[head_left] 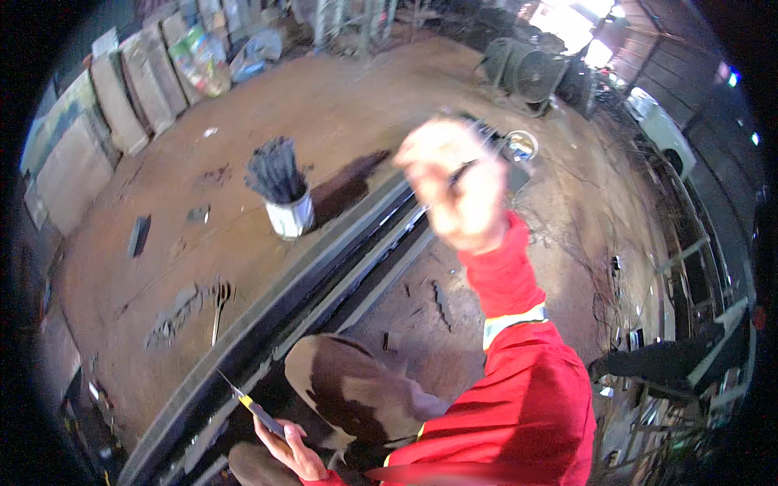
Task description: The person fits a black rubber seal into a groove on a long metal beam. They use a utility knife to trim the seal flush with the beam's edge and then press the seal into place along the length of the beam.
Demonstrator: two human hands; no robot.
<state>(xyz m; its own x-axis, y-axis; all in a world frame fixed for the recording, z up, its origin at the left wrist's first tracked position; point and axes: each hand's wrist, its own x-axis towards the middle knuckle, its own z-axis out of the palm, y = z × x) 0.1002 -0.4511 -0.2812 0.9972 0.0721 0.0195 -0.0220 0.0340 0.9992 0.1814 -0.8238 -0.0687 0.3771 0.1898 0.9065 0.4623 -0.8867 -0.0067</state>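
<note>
Low in the view, my left hand (293,454) is closed around a slim pointed tool (258,411) with a dark and yellow handle; its thin blade points up and left. My right hand (458,186), raised in a red sleeve, is smeared by motion. A dark streak shows by its fingers, but whether it holds anything cannot be made out. Beneath it, a long dark metal beam (275,304) with ridges along its length runs from lower left to upper right, past my bent knee. Part of the beam's far end is hidden behind my right hand.
Left of the beam stands a white bucket (290,217) full of dark, thin strips. A pair of scissors or tongs (219,312) lies near dark scraps (182,312). A small round tub (521,146) is by the beam's far end. Boards (121,105) lean at the left; a large fan (531,73) stands behind.
</note>
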